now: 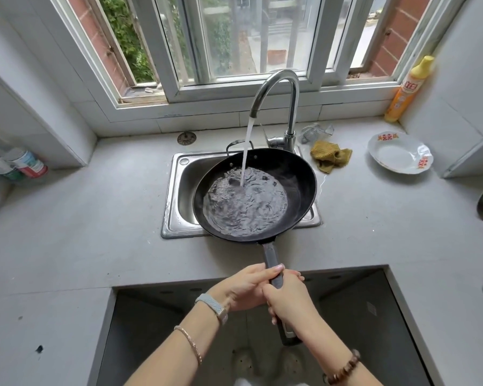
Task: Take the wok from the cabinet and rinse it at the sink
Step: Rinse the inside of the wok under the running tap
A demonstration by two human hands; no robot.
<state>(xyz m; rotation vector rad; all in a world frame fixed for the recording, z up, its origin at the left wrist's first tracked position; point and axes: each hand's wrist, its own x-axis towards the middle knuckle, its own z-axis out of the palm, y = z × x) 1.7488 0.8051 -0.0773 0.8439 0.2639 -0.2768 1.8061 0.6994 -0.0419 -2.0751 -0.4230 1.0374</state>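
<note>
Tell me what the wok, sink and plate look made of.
The wok: dark metal, probably seasoned steel or coated; black, dull walls. The sink: stainless steel, by its brushed silvery sheen. The plate: glossy white with red print, ceramic or possibly melamine.

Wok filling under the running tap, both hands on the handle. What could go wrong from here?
1. The wok reaches past the front rim of the sink, so tipping out the pooled water may wet the counter.
2. The left hand and right hand grip only the handle, far from the bowl; as water gathers, the wok may sag or twist.
</note>
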